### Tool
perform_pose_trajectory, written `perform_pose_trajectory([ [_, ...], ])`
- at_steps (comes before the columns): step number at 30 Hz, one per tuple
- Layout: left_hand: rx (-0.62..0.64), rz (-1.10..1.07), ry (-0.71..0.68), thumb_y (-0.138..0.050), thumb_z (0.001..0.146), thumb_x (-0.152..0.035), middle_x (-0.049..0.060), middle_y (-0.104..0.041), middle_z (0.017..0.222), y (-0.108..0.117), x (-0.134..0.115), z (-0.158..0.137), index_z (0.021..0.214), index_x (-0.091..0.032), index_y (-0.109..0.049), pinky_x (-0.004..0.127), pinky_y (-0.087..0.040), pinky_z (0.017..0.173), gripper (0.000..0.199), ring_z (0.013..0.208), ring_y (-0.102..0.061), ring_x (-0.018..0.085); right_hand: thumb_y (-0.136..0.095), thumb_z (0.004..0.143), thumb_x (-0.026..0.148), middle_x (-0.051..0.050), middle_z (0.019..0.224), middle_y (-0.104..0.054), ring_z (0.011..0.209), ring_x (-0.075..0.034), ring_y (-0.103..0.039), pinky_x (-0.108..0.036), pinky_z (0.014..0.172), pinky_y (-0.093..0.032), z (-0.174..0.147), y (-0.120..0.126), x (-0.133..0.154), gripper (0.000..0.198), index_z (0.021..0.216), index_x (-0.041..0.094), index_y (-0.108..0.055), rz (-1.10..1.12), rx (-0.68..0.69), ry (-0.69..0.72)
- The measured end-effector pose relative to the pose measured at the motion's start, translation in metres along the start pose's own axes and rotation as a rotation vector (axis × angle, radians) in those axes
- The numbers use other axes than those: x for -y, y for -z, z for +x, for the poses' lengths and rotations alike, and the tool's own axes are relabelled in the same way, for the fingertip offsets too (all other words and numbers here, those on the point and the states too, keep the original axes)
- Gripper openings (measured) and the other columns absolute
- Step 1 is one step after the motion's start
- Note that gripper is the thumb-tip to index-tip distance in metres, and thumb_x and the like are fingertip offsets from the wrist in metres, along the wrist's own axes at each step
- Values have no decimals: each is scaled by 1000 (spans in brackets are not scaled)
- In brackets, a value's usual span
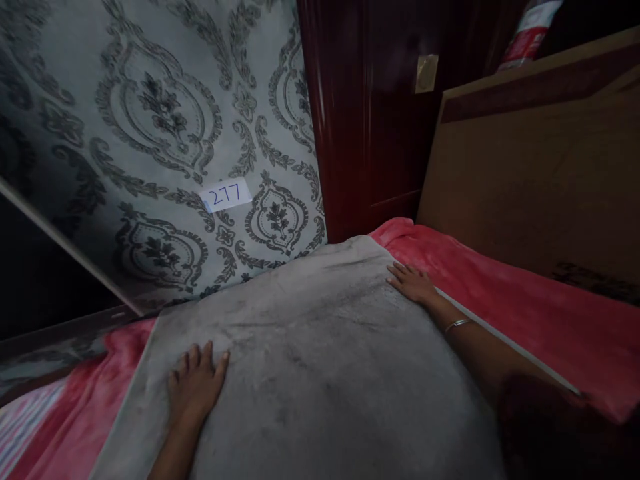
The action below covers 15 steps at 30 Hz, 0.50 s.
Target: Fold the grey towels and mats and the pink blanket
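Head view: L hand (194,383), lower left, & R hand (414,285), mid-right, lie spread on grey cloth (320,393), both grips released (bit creased btwn); flat, even pressure prob. best.

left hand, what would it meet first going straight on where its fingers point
The left hand would likely meet the patterned wall past the far edge of the gray cloth; depth is unclear.

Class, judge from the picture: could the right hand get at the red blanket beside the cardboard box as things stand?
Probably yes: the right hand rests with fingers spread near the grey cloth's edge, and the red blanket shows just beyond, with nothing seen standing between.
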<state>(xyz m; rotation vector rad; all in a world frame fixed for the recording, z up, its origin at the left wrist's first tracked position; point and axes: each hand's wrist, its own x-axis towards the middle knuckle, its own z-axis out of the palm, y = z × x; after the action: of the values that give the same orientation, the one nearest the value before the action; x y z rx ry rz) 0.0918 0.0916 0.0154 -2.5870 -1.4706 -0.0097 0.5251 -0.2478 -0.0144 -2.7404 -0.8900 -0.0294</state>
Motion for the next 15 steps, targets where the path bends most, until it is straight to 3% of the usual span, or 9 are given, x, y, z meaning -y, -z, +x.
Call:
perform_pose_trajectory([
  [4, -31, 47, 3, -23, 99, -47, 20, -37, 160, -3, 2, 3, 155, -11, -39, 54, -30, 114, 68, 148, -31, 38, -50, 93, 38, -13, 155, -45, 146, -39, -32, -67, 116, -19, 17, 1, 14, 49, 138, 19, -61, 204, -115, -102],
  [8, -59, 61, -12, -26, 97, -45, 20, -37, 160, -14, 7, 7, 154, -10, -39, 53, -32, 113, 68, 148, -32, 37, -59, 88, 29, -17, 145, -55, 136, -33, -48, -45, 112, -38, 58, 9, 28, 51, 138, 17, -60, 335, -178, -154],
  [12, -84, 62, -40, -36, 93, -45, 19, -38, 160, -24, 14, 12, 151, -13, -45, 55, -32, 113, 68, 148, -33, 37, -67, 87, 30, -17, 107, -72, 105, -30, -67, -36, 86, -54, 108, 19, 30, 54, 136, 10, -57, 530, -185, -282],
  [15, -87, 29, -67, -40, 89, -48, 15, -41, 159, -29, 20, 14, 149, -18, -49, 59, -31, 113, 67, 148, -32, 38, -71, 87, 32, -8, 75, -69, 72, -22, -67, -31, 64, -54, 137, 23, 27, 47, 126, 6, -62, 701, -149, -362],
])
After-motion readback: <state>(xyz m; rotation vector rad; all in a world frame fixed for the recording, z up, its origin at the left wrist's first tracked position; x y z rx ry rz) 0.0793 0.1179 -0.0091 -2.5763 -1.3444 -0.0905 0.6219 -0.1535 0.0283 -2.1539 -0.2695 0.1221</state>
